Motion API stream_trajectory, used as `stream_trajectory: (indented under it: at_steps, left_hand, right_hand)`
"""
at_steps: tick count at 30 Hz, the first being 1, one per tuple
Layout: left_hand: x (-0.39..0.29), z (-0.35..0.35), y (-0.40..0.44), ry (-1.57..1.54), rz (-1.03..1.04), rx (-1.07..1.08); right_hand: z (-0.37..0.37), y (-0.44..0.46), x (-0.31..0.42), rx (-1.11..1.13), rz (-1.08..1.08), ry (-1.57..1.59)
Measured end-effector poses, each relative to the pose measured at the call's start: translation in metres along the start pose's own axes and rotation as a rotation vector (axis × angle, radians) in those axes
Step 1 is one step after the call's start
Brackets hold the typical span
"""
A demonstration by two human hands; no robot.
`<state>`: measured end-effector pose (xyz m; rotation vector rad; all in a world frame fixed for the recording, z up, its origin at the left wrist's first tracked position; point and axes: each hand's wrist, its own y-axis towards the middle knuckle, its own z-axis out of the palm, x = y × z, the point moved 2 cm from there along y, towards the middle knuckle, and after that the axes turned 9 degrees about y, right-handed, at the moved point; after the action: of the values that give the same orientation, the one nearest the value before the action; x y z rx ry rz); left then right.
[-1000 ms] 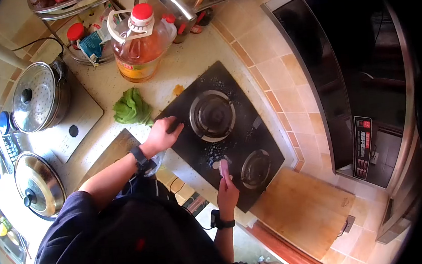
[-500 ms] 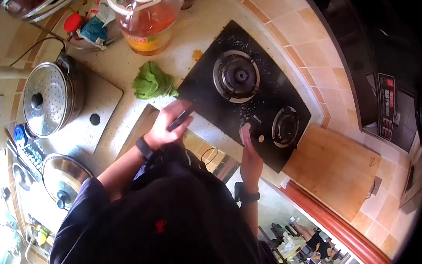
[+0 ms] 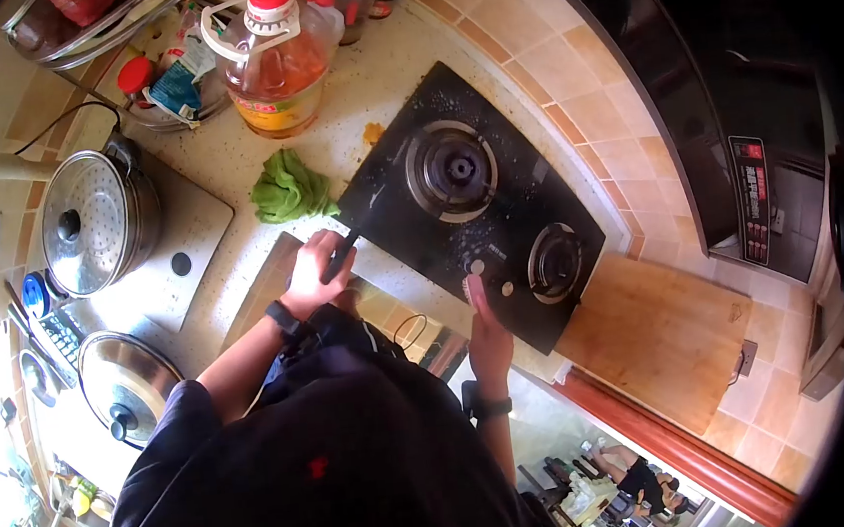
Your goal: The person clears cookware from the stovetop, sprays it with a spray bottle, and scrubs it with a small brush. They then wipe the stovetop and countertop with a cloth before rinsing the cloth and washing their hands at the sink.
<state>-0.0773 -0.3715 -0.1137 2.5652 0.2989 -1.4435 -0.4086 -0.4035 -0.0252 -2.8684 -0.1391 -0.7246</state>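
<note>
My left hand (image 3: 314,271) is closed round a slim black tool (image 3: 343,252) by the hob's front left corner; the tool's far end is hard to make out. Over the hob's front edge, my right hand (image 3: 490,346) grips a small pink brush (image 3: 477,291), its bristles beside the round control knobs (image 3: 508,288). The black glass hob (image 3: 391,191) is specked with wet spots and foam. It has a large burner (image 3: 452,170) and a smaller one (image 3: 554,263). A crumpled green cloth (image 3: 290,187) lies left of the hob.
An oil jug (image 3: 275,71) stands behind the cloth. On the left are a steamer pot (image 3: 92,224) and a lidded pan (image 3: 126,385). A wooden board (image 3: 654,334) lies right of the hob, under the range hood (image 3: 720,107). Another person (image 3: 647,485) shows at the lower right.
The view has shifted. My left hand has drawn back from the hob surface with the black tool. My right hand and the brush have moved toward the hob's front edge.
</note>
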Motion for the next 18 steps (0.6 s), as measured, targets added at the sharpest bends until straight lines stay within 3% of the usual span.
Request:
stream_trajectory:
  at_steps: [6,10,13,16,18]
  left_hand:
    - [0.003,0.016,0.007,-0.129,0.091,-0.156]
    - [0.008,0.012,-0.001,0.016,-0.04,-0.05]
    - [0.007,0.017,0.005,-0.074,0.059,-0.24]
    - [0.008,0.009,0.003,-0.031,0.009,-0.092]
    - [0.007,0.009,0.005,0.014,-0.032,-0.116]
  right_hand:
    - [-0.004,0.002,0.004,0.004,-0.001,0.051]
    - [-0.003,0.001,0.002,-0.015,-0.07,0.058]
    - [-0.003,0.0,0.003,0.003,-0.061,0.067]
    - [-0.004,-0.001,0.007,-0.007,-0.097,0.069]
    - [-0.003,-0.003,0.01,-0.015,-0.123,0.067]
